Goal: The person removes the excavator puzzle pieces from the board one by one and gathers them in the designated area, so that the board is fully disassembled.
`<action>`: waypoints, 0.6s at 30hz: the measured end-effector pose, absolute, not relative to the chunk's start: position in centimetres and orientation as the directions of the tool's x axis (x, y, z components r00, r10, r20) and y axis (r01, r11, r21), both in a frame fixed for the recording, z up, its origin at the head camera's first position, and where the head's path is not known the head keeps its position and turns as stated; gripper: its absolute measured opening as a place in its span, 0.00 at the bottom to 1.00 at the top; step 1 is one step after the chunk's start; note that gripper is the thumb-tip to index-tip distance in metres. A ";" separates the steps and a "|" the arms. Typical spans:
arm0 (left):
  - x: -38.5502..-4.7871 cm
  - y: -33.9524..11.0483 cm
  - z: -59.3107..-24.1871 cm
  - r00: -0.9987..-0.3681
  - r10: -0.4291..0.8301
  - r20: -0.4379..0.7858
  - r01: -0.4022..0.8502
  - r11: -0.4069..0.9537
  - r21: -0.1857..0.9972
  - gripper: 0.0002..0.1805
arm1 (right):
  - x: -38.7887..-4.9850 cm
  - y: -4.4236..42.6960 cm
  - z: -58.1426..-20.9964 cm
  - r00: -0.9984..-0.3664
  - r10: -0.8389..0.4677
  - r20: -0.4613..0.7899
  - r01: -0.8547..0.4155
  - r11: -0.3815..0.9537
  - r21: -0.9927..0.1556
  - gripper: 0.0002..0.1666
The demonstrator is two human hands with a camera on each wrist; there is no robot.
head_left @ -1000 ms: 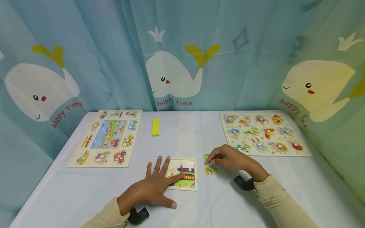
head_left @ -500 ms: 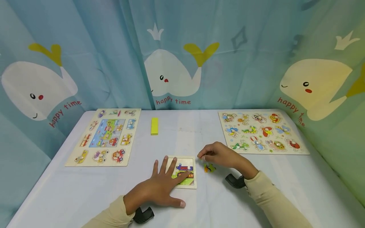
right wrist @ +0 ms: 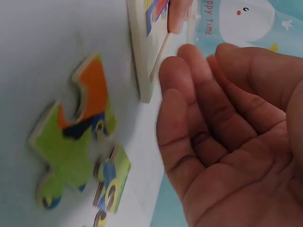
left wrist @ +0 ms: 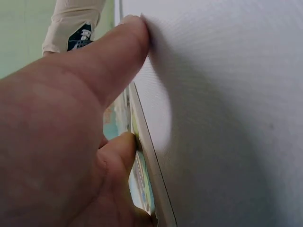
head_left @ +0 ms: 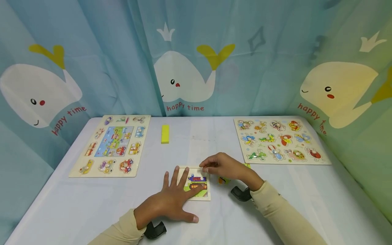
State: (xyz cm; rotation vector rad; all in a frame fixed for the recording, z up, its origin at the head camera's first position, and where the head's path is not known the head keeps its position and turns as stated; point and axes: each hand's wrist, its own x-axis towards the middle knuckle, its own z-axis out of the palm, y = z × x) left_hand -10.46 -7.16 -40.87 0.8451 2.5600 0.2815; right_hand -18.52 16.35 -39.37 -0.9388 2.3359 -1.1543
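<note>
My left hand [head_left: 174, 200] lies spread over a small wooden jigsaw board [head_left: 209, 190], index finger across its picture and thumb on the tablecloth. The board's picture shows a blue, red and green vehicle scene, partly covered. Above the board's far right corner, my right hand [head_left: 225, 166] has thumb and fingertips brought together in a pinch. The puzzle piece in that pinch is hidden behind the fingers in both views. Just beneath this hand, a green and orange puzzle piece [right wrist: 68, 151] lies loose on the cloth, with a blue and green piece [right wrist: 113, 179] close by.
A vehicle peg puzzle [head_left: 110, 146] lies at the back left and an insect peg puzzle [head_left: 280, 141] at the back right. A yellow block [head_left: 165, 134] rests near the back. Behind the white-covered table [head_left: 92, 211] hangs a whale-print curtain [head_left: 190, 75].
My right hand has left the loose pieces and moved left to the board's corner, and a green piece now shows behind it. The left hand has slid slightly right across the board.
</note>
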 end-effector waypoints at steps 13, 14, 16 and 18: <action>-10.7 -7.4 -41.2 -0.707 0.629 -0.323 0.518 0.771 0.371 0.52 | -18.5 14.4 -40.0 -0.694 -0.718 -0.058 -0.397 0.449 -0.801 0.14; -10.7 -7.4 -41.2 -0.706 0.629 -0.325 0.516 0.771 0.373 0.52 | -18.4 14.3 -40.0 -0.694 -0.717 -0.064 -0.391 0.450 -0.803 0.14; -10.7 -7.4 -41.3 -0.705 0.630 -0.325 0.517 0.771 0.372 0.52 | -18.3 14.2 -40.2 -0.692 -0.719 -0.070 -0.385 0.449 -0.807 0.13; -10.7 -7.4 -41.3 -0.704 0.631 -0.325 0.519 0.770 0.371 0.52 | -18.3 14.1 -40.3 -0.688 -0.722 -0.066 -0.388 0.444 -0.807 0.13</action>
